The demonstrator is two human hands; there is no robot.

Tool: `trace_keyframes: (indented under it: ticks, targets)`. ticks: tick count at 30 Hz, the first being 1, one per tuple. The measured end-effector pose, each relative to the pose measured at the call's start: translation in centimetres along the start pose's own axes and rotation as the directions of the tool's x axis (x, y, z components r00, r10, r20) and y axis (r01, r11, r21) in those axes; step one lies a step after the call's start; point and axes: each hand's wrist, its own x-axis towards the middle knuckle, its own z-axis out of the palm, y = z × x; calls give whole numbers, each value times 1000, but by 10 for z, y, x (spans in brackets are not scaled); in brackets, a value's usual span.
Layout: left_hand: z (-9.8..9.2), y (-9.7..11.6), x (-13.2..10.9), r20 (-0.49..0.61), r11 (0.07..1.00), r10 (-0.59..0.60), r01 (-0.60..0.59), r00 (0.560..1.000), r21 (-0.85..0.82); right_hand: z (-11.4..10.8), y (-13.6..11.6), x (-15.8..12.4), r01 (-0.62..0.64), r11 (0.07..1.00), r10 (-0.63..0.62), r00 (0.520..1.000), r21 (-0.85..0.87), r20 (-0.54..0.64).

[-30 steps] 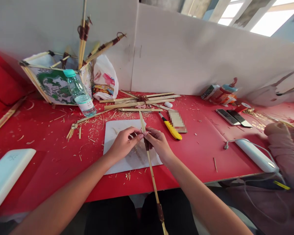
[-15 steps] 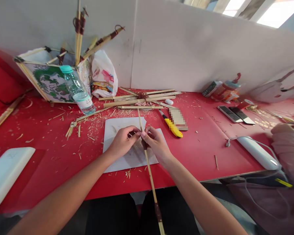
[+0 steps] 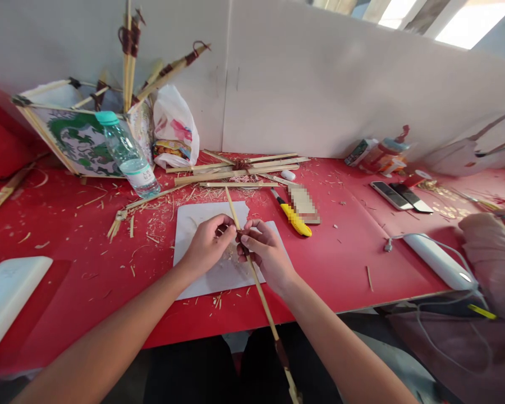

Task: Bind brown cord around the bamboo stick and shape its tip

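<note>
A long thin bamboo stick (image 3: 261, 294) runs from the white sheet (image 3: 202, 219) on the red table (image 3: 345, 264) down past the table's front edge. It has a dark brown binding near its lower end. My left hand (image 3: 208, 242) and my right hand (image 3: 266, 252) meet over the sheet and both pinch the stick at a dark wrapped spot between them. The fingers of both hands are curled closed around it.
A yellow utility knife (image 3: 293, 217) lies right of the sheet. Behind are a pile of bamboo strips (image 3: 235, 168), a water bottle (image 3: 128, 157), a dragon-painted frame (image 3: 67, 140) and a plastic bag (image 3: 174, 132). Two phones (image 3: 398, 196), a white power bank (image 3: 435, 261) and another person's sleeve (image 3: 492, 252) are at right.
The stick's upper end has tilted a little to the left and both hands shifted slightly left with it. They still grip the same spot.
</note>
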Motion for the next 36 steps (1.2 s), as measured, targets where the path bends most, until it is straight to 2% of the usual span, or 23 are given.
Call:
trace_keyframes:
  ticks: [3,7,11,14,16,22,28,32,36]
  targets:
    - [1,-2,0,-26,999,-12,11,1000,-34,4,0,-2,22,998,-21,1000,60,-5]
    - [1,-2,0,-44,1000,-5,4,999,-11,8,3,-2,98,991,-89,991,93,-100]
    - [2,4,-2,-47,987,123,-118,991,108,11,5,0,127,984,-109,983,121,-148]
    - [2,9,-3,-37,936,272,-255,962,243,12,6,-1,134,982,-111,980,132,-166]
    - [2,10,-4,-25,906,331,-311,943,289,13,6,-1,135,982,-112,979,131,-168]
    - [2,10,-6,-17,922,318,-305,948,239,11,3,-3,159,986,-153,981,41,-122]
    - [3,12,-7,37,929,291,-292,956,229,5,4,-2,158,984,-169,973,-79,-157]
    - [4,12,-7,64,922,308,-314,949,226,4,4,-1,127,990,-135,975,-59,-178]
    - [4,12,-8,58,911,325,-329,944,250,3,2,-2,89,995,-82,984,38,-160]
